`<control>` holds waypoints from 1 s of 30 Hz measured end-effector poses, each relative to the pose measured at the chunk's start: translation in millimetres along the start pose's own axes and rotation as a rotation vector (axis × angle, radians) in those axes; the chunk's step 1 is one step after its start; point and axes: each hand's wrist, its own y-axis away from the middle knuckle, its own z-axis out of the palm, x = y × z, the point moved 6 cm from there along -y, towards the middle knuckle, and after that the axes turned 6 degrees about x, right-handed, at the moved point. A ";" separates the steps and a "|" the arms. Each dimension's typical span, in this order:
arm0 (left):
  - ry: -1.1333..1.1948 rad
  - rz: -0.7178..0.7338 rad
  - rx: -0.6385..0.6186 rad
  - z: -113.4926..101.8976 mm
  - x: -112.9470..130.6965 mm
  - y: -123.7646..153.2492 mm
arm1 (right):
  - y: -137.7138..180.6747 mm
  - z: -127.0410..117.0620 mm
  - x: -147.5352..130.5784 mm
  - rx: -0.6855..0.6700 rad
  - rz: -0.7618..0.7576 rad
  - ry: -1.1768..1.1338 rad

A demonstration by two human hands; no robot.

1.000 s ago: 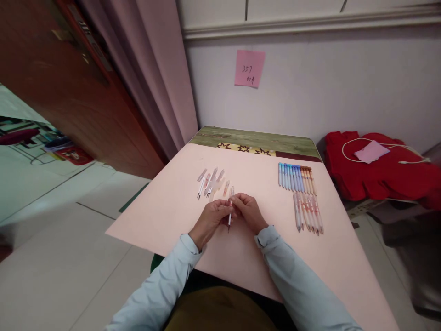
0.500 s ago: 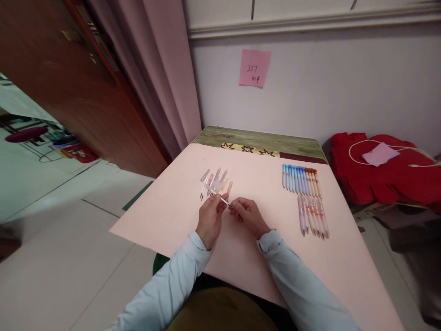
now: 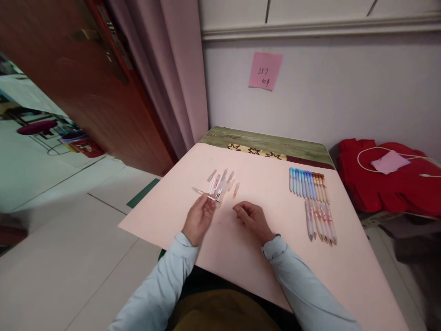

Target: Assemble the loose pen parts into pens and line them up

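Note:
My left hand [image 3: 199, 218] pinches a thin white pen refill [image 3: 212, 198] with a dark tip, which points to the right. My right hand [image 3: 254, 219] is apart from it, resting low over the table with its fingers curled and pressed together; whatever they may hold is hidden. Just beyond the left hand lies a loose group of pen parts, with clear barrels [image 3: 230, 176] and white refills among them. A short printed barrel piece [image 3: 236, 190] lies a little to the right of that group.
On the right of the pink-covered table [image 3: 172, 202] is a neat row of blue and brown pens [image 3: 303, 181]. Several clear pens with reddish prints [image 3: 322, 220] lie below it. A red cloth [image 3: 361, 184] with a white cable stands beyond the right edge.
My right hand has let go of the refill's tip end and moved away to the right. My left hand has shifted left with the refill. The view has turned slightly left.

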 end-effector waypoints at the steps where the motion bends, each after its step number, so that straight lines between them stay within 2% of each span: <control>1: 0.092 -0.025 0.036 -7.6 9.4 -8.3 | -0.2 -1.8 0.5 0.035 0.009 -0.005; 4: 0.343 -0.023 -0.012 -19.5 35.0 -27.7 | -2.6 -8.8 2.6 0.168 0.034 -0.001; 6: 0.414 -0.018 -0.080 -21.6 42.0 -33.1 | -5.9 -13.1 4.5 0.242 0.042 0.026; 9: 0.371 -0.056 -0.133 -19.7 36.5 -33.2 | -14.5 -20.0 2.4 0.326 -0.023 0.155; 12: 0.294 -0.075 -0.113 -19.2 29.5 -32.4 | -27.9 -22.1 -9.8 0.332 -0.205 0.442; 15: 0.282 -0.058 -0.100 -20.9 30.6 -33.6 | -43.4 -16.4 -18.6 0.260 -0.295 0.684; 19: 0.270 -0.062 -0.126 -23.1 33.9 -34.2 | -56.1 1.0 -24.1 0.151 -0.308 0.802; 22: 0.259 -0.055 -0.131 -24.7 34.9 -33.9 | -53.0 27.9 -27.7 -0.033 -0.424 0.888; 26: 0.256 -0.065 -0.130 -25.1 33.6 -34.2 | -43.4 58.5 -24.8 -0.295 -0.574 1.127; 30: 0.265 -0.077 -0.120 -24.5 33.3 -33.6 | -38.0 63.1 -21.7 -0.382 -0.729 1.239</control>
